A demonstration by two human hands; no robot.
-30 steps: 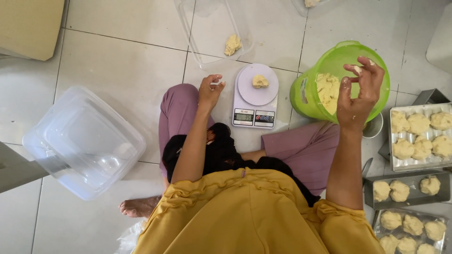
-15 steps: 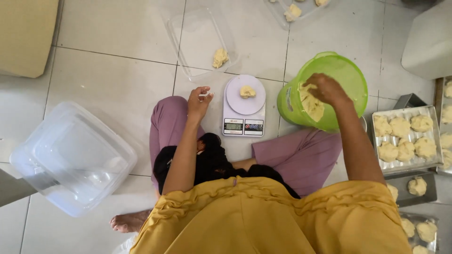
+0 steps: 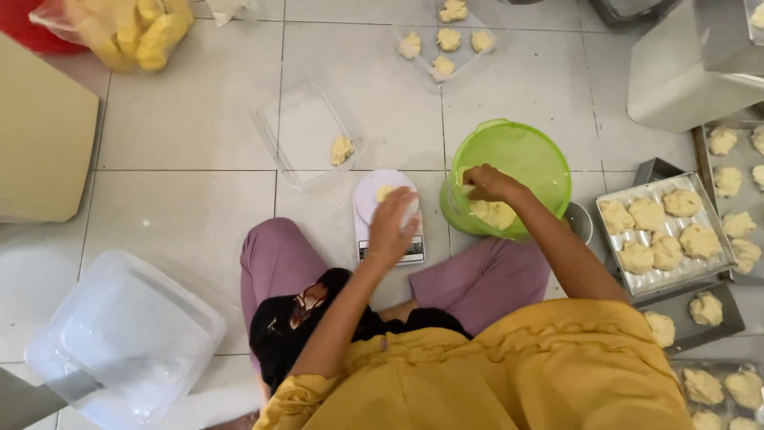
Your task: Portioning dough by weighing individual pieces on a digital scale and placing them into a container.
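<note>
Yellow-filled clear bag point(image 3: 135, 30), top left corner

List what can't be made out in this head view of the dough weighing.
- Scale display: covered by the left hand.
- Dough piece on the scale: partly hidden by that hand, which is motion-blurred, so contact cannot be told.
- Right hand fingertips: down inside the green bowl, so its grip on the dough is unclear.
- Trays of dough at the right: cut off by the frame edge.
- Clear tub: contents unreadable, blurred.
</note>
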